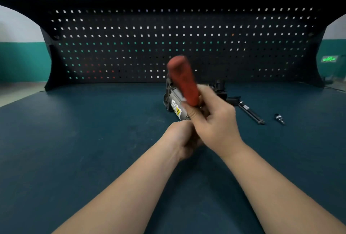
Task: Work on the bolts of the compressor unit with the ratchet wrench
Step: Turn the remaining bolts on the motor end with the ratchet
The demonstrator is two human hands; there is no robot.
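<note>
Holding the wrench (184, 82) firmly in the right hand (215, 121), steady its hidden head with the curled left hand (182, 138) before turning.

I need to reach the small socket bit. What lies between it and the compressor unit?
In the head view, a long black extension bar lies between the compressor unit and the socket bit.

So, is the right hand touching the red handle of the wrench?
Touching. The head view shows the right hand with its fingers curled round the lower end of the red handle, with no gap between them; the handle is blurred.
</note>
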